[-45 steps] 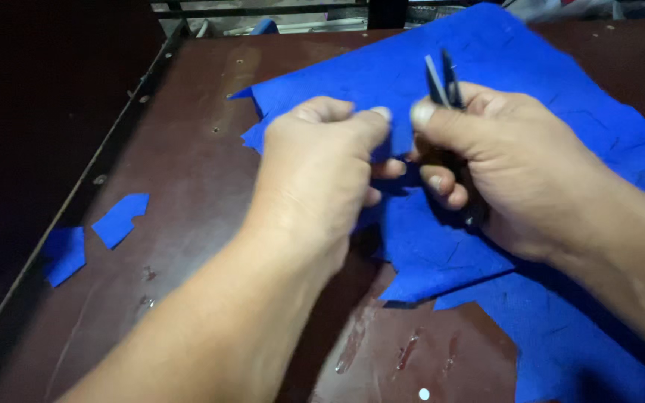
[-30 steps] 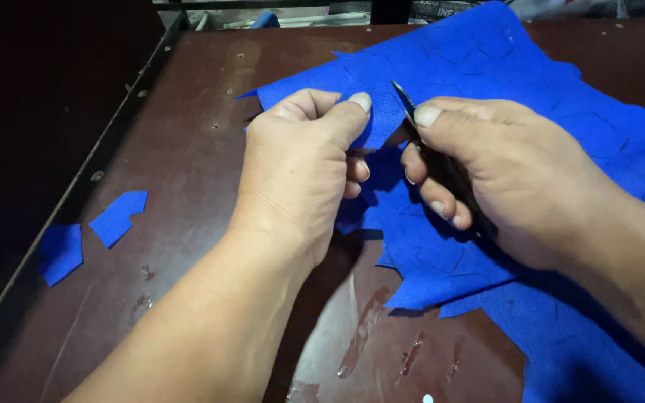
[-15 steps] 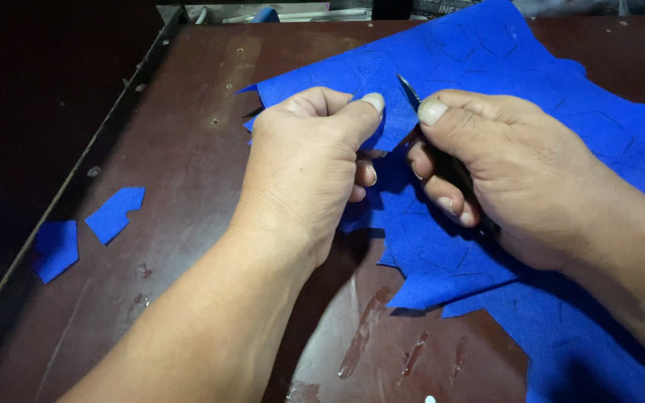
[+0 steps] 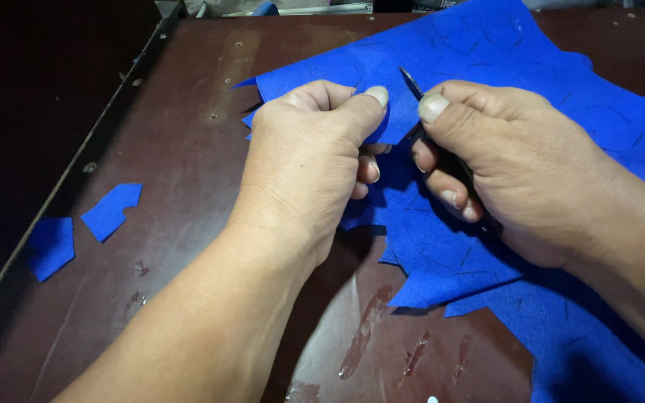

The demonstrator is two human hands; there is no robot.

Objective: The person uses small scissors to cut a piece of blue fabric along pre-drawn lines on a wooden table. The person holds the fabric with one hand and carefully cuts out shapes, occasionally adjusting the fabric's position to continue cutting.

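- Two small blue scraps (image 4: 83, 227) lie at the left edge of the dark brown table (image 4: 188, 149).
- The left hand (image 4: 304, 168) pinches a bit of the big blue cloth (image 4: 487, 67).
- The right hand (image 4: 509, 160) is closed round dark scissors (image 4: 412, 83), their tip on the cloth.

Both forearms are showing bare, with no sleeves, gloves, rings or watch being worn. The left hand (image 4: 304, 168) and the right hand (image 4: 520, 164) are showing short, pale, rounded fingernails and creased knuckles.
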